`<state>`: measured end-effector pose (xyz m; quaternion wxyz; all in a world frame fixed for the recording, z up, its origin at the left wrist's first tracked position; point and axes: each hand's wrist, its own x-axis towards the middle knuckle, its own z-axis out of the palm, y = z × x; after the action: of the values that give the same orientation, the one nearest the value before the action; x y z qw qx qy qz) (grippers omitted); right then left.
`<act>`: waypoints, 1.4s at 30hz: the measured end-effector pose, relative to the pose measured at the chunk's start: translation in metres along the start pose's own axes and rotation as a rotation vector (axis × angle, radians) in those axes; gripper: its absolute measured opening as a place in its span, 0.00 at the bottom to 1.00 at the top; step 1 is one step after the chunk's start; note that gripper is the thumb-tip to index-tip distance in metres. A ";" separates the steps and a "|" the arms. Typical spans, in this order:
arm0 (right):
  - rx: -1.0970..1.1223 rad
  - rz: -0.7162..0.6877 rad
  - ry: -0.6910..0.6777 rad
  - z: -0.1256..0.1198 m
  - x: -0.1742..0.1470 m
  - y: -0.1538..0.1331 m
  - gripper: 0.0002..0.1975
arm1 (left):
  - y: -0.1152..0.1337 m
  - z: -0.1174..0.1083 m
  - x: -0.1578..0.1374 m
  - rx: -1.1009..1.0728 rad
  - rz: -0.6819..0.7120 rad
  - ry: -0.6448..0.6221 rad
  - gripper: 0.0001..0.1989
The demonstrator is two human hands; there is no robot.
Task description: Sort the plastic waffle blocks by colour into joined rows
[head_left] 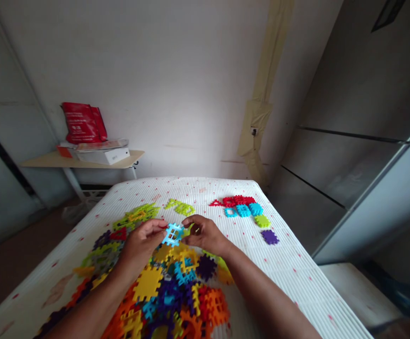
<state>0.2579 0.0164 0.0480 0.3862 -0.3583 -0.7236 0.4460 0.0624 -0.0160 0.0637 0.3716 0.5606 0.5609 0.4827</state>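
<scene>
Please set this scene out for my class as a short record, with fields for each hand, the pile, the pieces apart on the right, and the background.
Left hand: holds light blue piece by its left side
Right hand: at that piece's right edge; contact unclear
Pile: mixed colours, below the hands
Apart, right: red pieces, blue pieces, green piece, purple piece
Background: red bag, side table

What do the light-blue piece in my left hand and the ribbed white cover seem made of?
Light-blue piece: probably hard plastic, smooth with a slight sheen; its crisp teeth and window bars look moulded. White cover: likely fabric, matte; soft ribbing suggests it, exact fibre unclear.
</scene>
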 end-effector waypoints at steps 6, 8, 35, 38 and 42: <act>-0.497 -0.231 0.118 0.012 -0.011 -0.022 0.26 | -0.007 0.007 0.001 -0.133 -0.045 0.073 0.17; -0.548 -0.270 0.150 0.015 -0.012 -0.023 0.23 | -0.006 0.010 0.002 -0.172 -0.056 0.076 0.18; -1.004 0.016 0.565 -0.047 0.002 0.002 0.14 | 0.020 0.027 -0.003 -0.288 -0.153 -0.018 0.26; -1.175 0.287 0.666 -0.090 -0.003 0.027 0.12 | 0.012 0.017 -0.003 -0.271 -0.165 -0.019 0.24; -1.243 0.540 0.684 -0.118 -0.016 0.054 0.13 | 0.001 0.008 -0.003 -0.229 -0.160 -0.003 0.25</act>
<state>0.3783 0.0650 0.0305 0.1936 -0.7931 -0.5687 -0.1005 0.0702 -0.0181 0.0625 0.4715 0.4687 0.5443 0.5116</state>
